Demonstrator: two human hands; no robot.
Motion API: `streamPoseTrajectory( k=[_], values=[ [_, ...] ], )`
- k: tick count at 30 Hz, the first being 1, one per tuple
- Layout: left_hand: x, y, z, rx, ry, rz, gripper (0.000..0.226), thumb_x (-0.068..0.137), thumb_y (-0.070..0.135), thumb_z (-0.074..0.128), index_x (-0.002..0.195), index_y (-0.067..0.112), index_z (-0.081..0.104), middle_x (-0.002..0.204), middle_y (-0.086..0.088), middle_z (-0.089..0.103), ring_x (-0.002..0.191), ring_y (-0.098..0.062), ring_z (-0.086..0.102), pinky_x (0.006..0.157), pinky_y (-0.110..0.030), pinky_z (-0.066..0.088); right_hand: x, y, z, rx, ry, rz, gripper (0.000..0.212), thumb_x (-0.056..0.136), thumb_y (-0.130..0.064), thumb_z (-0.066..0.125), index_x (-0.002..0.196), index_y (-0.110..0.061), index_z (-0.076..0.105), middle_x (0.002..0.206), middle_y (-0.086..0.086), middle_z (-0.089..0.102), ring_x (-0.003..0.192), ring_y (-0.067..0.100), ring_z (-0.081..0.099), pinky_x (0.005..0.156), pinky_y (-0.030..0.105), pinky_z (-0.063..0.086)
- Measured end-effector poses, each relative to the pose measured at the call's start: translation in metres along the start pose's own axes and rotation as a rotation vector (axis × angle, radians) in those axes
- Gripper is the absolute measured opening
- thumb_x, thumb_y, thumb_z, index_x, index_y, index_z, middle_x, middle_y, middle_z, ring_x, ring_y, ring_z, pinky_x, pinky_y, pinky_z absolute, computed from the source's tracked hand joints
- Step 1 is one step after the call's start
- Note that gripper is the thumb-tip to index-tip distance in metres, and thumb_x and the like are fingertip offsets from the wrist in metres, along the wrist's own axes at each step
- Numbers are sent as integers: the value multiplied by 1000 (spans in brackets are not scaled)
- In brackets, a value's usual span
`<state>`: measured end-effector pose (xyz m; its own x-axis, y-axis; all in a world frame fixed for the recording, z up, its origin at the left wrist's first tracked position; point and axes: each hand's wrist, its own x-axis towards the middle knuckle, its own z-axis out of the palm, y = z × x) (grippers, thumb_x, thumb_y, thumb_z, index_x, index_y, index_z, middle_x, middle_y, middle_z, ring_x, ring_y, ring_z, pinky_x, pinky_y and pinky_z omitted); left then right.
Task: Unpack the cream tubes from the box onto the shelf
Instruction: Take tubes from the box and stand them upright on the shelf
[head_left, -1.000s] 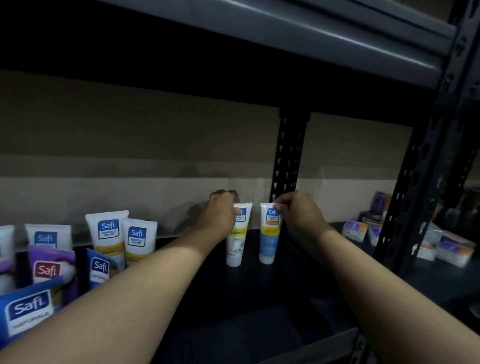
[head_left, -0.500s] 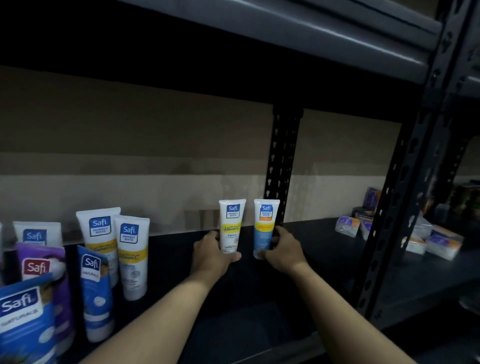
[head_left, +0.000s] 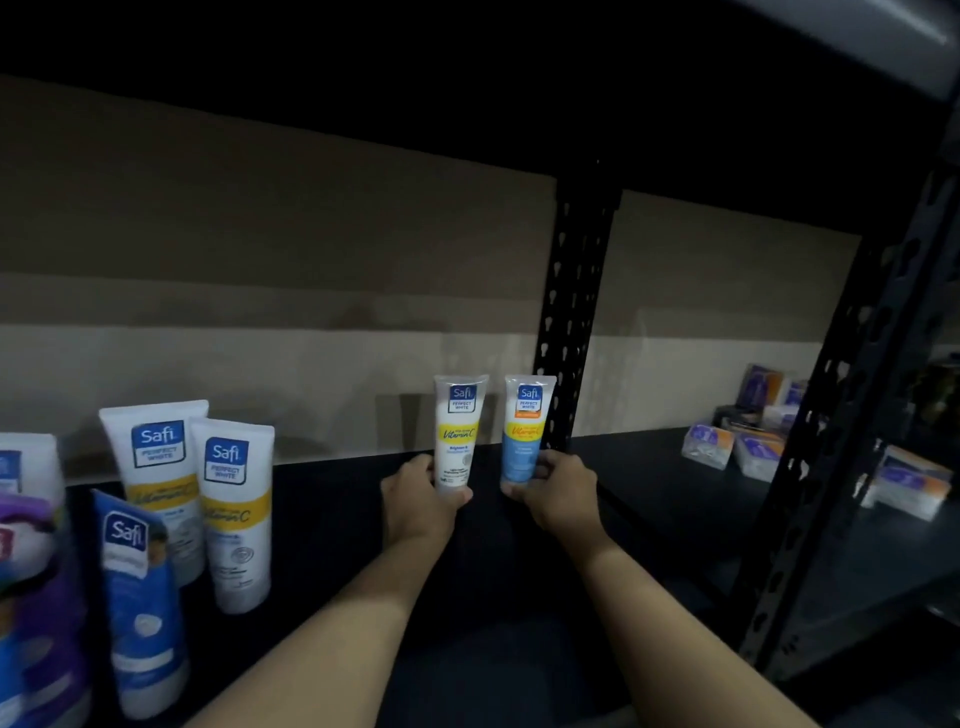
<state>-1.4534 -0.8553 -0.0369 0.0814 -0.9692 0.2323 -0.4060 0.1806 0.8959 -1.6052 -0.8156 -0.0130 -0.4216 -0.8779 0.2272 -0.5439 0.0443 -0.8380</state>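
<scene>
Two small Safi cream tubes stand upright side by side at the back of the dark shelf (head_left: 332, 499). My left hand (head_left: 418, 496) grips the base of the white and yellow tube (head_left: 458, 431). My right hand (head_left: 558, 491) grips the base of the blue and yellow tube (head_left: 525, 428). Both tubes' caps are hidden behind my fingers. The box is not in view.
Larger Safi tubes stand at the left: two white ones (head_left: 156, 483) (head_left: 236, 509), a blue one (head_left: 140, 597) and a purple one (head_left: 36, 597). A black perforated post (head_left: 571, 322) rises just behind the blue tube. Small packets (head_left: 727, 447) lie on the neighbouring shelf bay at right.
My hands have slid down from the tops of the two tubes to their bases. The view has shifted slightly, and the tubes stay upright in the same spot.
</scene>
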Motion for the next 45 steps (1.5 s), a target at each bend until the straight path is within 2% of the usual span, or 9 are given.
streamPoseTrajectory(
  k=[3,6,10,15,19,22,31,37,45],
  values=[
    [7,-2,3,10,9,-1,52,67,18,85,115,12,66,112,-9,67,100,-20,64,87,-26,50,8,3,7,-8,4,2,53,70,-14,84,118,-11,65,106,2,72,95,10,67,87,21,51],
    [13,-3,4,11,9,-1,53,67,20,85,115,12,65,114,-11,65,100,-21,64,90,-30,51,13,7,13,-37,23,0,54,71,-18,83,120,-11,64,107,1,72,97,10,67,90,25,52],
    [17,-6,5,10,-14,7,51,69,20,85,115,10,64,114,-11,64,98,-19,64,84,-25,49,15,8,14,-63,39,8,51,75,-22,81,121,-13,61,112,1,69,102,11,64,85,21,47],
    [17,-7,7,7,-3,-5,53,71,22,83,118,12,62,119,-12,60,104,-20,59,92,-29,47,18,11,16,-53,32,43,54,76,-24,79,125,-15,59,117,0,68,107,12,63,94,28,50],
    [18,-8,8,9,6,-14,52,76,23,79,123,12,58,122,-12,57,113,-21,52,97,-32,43,21,11,19,-116,20,88,52,77,-37,76,124,-23,58,116,-6,67,106,11,62,92,31,49],
    [18,-8,9,19,16,-12,49,77,24,78,121,11,59,120,-12,59,111,-21,53,96,-32,44,21,10,21,-152,29,91,52,76,-42,75,124,-27,59,114,-9,68,105,10,63,92,32,50],
    [16,-5,8,25,12,-15,47,75,26,79,116,11,61,115,-12,61,107,-23,58,97,-38,48,19,12,22,-125,49,81,49,74,-41,77,119,-28,63,107,-12,70,98,7,64,90,32,51],
    [15,-3,7,38,2,-23,45,80,24,76,120,11,60,118,-12,58,108,-23,55,93,-32,44,20,11,21,-147,35,70,51,76,-40,76,122,-26,61,111,-11,69,101,8,63,89,31,50],
    [15,-1,5,52,-21,-44,50,77,20,78,122,11,60,122,-13,57,109,-24,56,97,-33,45,18,9,20,-149,29,80,52,77,-40,76,125,-26,59,114,-10,68,104,8,62,90,30,49]
  ],
)
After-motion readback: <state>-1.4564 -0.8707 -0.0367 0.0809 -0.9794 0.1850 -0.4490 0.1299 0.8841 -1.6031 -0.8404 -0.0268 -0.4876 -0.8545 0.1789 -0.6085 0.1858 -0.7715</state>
